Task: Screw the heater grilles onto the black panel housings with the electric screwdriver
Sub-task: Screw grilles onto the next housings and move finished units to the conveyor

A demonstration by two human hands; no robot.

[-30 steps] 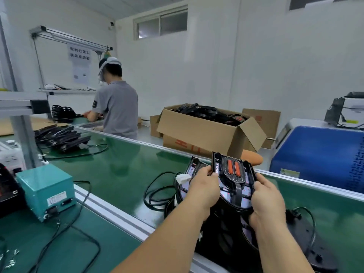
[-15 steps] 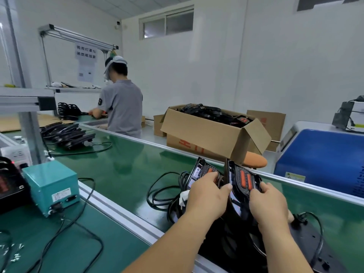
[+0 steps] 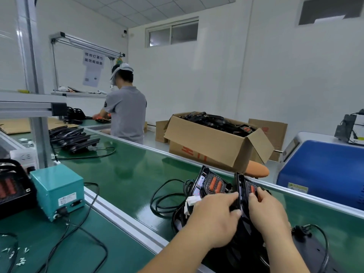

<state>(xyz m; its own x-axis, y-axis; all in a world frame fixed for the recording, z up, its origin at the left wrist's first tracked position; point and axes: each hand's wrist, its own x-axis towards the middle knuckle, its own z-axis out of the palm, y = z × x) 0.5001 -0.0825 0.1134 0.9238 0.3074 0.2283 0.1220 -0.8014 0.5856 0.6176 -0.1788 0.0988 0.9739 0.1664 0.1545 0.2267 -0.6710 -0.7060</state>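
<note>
1. Black plastic is filling both hands: a panel (image 3: 243, 191) with orange bars is standing on edge at the near right of the green counter (image 3: 128, 174), leaning a little to the left.
2. The left hand (image 3: 214, 219) is clasping the panel's left edge, its grip closing round the rim with curled fingers and the thumb lying lower against the plastic.
3. The right hand (image 3: 266, 211) is holding the opposite edge, its grip pinching the rim, with fingertips reaching over onto the orange bars.
4. A second panel (image 3: 211, 184) is leaning just behind and to the left, its orange bars facing the room. I cannot tell whether the two are touching.
5. Black cords (image 3: 163, 196) are lying in loops on the counter beside that second panel.
6. More black parts are lying under both wrists, too dark to make out.
7. A teal box (image 3: 57, 192) is sitting at the near left with a cable trailing from its front, and small screws (image 3: 19, 261) are lying scattered near the corner.
8. A worker (image 3: 126, 113) in a grey shirt is standing at the far end, back turned.
9. A carton (image 3: 212, 146) heaped with black parts is sitting beyond the counter, and a blue bin (image 3: 323, 174) is standing to its right.
</note>
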